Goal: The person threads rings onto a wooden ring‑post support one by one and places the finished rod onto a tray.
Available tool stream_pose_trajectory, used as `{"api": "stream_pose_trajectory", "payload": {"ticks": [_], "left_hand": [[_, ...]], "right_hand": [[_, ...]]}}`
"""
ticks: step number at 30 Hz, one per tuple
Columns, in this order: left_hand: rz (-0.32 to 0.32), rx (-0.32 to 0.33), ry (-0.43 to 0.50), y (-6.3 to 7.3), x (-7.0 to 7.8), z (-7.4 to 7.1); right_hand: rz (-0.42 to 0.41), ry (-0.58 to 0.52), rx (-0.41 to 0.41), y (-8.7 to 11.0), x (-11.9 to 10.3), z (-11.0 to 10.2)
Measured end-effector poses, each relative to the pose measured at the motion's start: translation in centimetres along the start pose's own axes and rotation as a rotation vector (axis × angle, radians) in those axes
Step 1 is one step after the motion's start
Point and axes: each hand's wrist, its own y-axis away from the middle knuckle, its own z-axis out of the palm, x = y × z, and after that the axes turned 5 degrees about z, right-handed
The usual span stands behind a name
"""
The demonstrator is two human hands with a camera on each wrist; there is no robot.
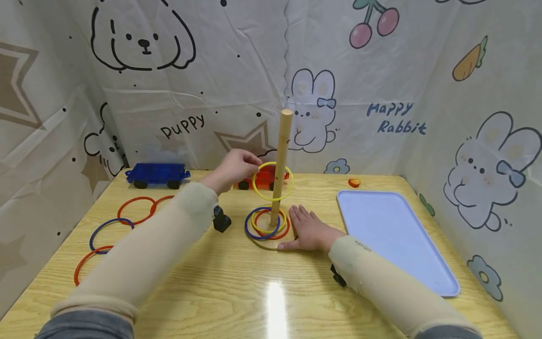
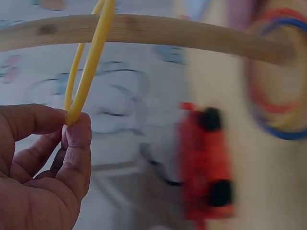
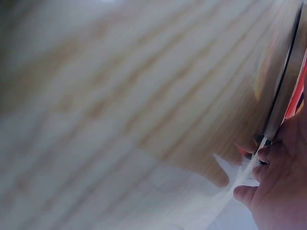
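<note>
My left hand (image 1: 237, 167) pinches a yellow ring (image 2: 88, 72) between thumb and fingertips. This ring encircles the upright wooden post (image 1: 280, 157), partway up it. Around the foot of the post lie a blue ring (image 1: 246, 228), a red ring (image 1: 289, 230) and another yellow ring, overlapping on the round base (image 1: 263, 246). To the right of the post, my right hand (image 1: 311, 230) lies with fingers spread, resting at the base's edge. The right wrist view mostly shows the wood grain of the tabletop, with that hand at its right edge.
Several loose rings, red (image 1: 135, 198) and blue (image 1: 91, 238), lie at the left, partly behind my left sleeve. A blue wagon (image 1: 156, 174) and red wagon (image 2: 204, 163) stand along the back. At the right is a pale tray (image 1: 389, 235), with a small orange piece (image 1: 354, 182) behind it.
</note>
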Motion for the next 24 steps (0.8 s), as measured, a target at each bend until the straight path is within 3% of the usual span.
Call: {"api": "stream_pose_trajectory", "payload": {"ticks": [4, 9, 18, 24], "left_hand": [[-0.047, -0.047, -0.044, 0.2, -3.8, 1.5], [-0.082, -0.067, -0.049, 0.3, -6.7, 2.7], [-0.098, -0.075, -0.138, 0.9, -8.5, 3.5], [-0.118, -0.073, -0.011, 1.4, -9.8, 1.8]], "right_hand": [[0.002, -0.002, -0.010, -0.1, 0.0, 0.0], [0.000, 0.003, -0.015, -0.2, 0.0, 0.0], [-0.021, 0.004, 0.004, -0.4, 0.2, -0.1], [-0.027, -0.003, 0.001, -0.2, 0.3, 0.1]]}}
